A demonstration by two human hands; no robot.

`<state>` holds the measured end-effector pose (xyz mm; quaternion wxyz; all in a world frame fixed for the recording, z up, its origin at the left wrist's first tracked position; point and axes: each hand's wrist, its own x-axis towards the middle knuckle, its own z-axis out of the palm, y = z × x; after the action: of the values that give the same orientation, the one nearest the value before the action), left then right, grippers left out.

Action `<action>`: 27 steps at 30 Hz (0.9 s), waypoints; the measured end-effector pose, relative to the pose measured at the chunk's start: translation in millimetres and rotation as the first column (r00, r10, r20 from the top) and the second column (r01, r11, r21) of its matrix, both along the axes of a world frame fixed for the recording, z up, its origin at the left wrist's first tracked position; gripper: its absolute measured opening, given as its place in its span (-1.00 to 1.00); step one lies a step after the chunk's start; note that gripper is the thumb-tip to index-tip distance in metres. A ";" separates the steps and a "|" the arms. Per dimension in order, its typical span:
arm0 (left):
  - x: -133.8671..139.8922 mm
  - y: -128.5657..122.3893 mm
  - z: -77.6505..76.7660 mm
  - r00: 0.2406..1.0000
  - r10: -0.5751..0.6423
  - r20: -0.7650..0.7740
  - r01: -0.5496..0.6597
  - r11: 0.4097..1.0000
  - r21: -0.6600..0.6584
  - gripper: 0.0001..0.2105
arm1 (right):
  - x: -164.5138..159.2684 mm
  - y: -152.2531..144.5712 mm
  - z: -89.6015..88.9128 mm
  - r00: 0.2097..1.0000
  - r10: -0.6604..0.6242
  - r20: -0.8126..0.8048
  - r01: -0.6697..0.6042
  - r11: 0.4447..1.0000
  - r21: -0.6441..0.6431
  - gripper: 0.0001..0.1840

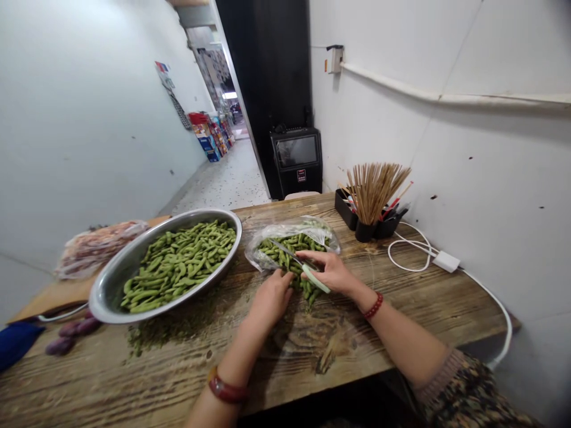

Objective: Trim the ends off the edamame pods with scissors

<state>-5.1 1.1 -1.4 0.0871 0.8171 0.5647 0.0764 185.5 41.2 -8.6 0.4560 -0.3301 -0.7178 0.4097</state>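
Observation:
My right hand [332, 272] is closed around a pair of scissors [316, 278] with pale green handles. Their metal blades point up and left across the pods. Green edamame pods [307, 241] lie in and spill out of a clear plastic bag [256, 252] on the wooden table [303, 356]. At the near edge of this heap, my left hand [270, 297] has its fingers bent together against the pods; what is between the fingertips is hidden. To the left, a large metal basin [104, 297] holds many more edamame pods [187, 258].
Small green trimmings [173, 330] lie below the basin. Further left are a filled plastic bag [98, 244] and several purple bulbs [66, 339]. A black holder [345, 208] with wooden skewers [375, 190] stands at the back right, beside a white cable with an adapter [446, 261]. A white wall borders the right.

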 end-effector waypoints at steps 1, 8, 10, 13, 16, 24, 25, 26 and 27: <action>0.0 5.7 0.5 1.000 0.000 0.005 -0.001 1.000 0.011 -0.76 | 1.7 1.5 -4.3 1.000 -0.013 -0.020 0.012 0.999 -0.051 -0.48; -9.4 24.9 -5.4 0.782 0.125 0.610 -0.089 0.992 -0.089 -0.96 | 12.4 8.0 -2.6 0.969 -0.067 -0.239 -0.013 0.949 -0.316 -0.38; -14.1 22.1 -5.3 0.558 0.273 0.784 -0.097 0.959 -0.265 -0.88 | 12.4 5.5 0.6 0.967 -0.059 -0.249 -0.031 0.938 -0.345 -0.38; -16.8 15.8 0.5 0.314 0.411 0.855 0.036 0.895 -0.444 -0.79 | 10.3 -0.5 2.0 0.976 -0.026 -0.217 -0.052 0.936 -0.348 -0.37; -13.0 10.4 8.3 0.189 0.444 0.876 0.151 0.868 -0.472 -0.81 | 7.9 -6.2 1.5 0.991 0.011 -0.130 -0.049 0.955 -0.293 -0.38; -10.4 8.3 13.1 -0.002 0.495 0.869 0.231 0.845 -0.481 -0.73 | 6.1 -12.3 2.8 0.996 -0.025 0.083 0.031 0.997 -0.075 -0.43; -11.0 8.3 13.0 -0.010 0.488 0.873 0.238 0.849 -0.472 -0.74 | 6.1 -12.9 3.4 0.995 -0.018 0.103 0.023 0.998 -0.052 -0.42; -11.5 8.3 13.1 -0.014 0.482 0.876 0.241 0.852 -0.464 -0.74 | 6.0 -13.6 3.8 0.993 -0.012 0.121 0.016 0.999 -0.029 -0.42; -11.7 8.2 13.3 -0.015 0.476 0.879 0.238 0.856 -0.459 -0.75 | 5.7 -14.2 4.1 0.991 -0.009 0.136 0.010 1.000 -0.007 -0.42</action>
<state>-16.8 9.2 11.9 0.6556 0.4079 0.4015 0.4926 191.2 27.0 -4.5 0.4066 -0.3627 -0.7440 0.3868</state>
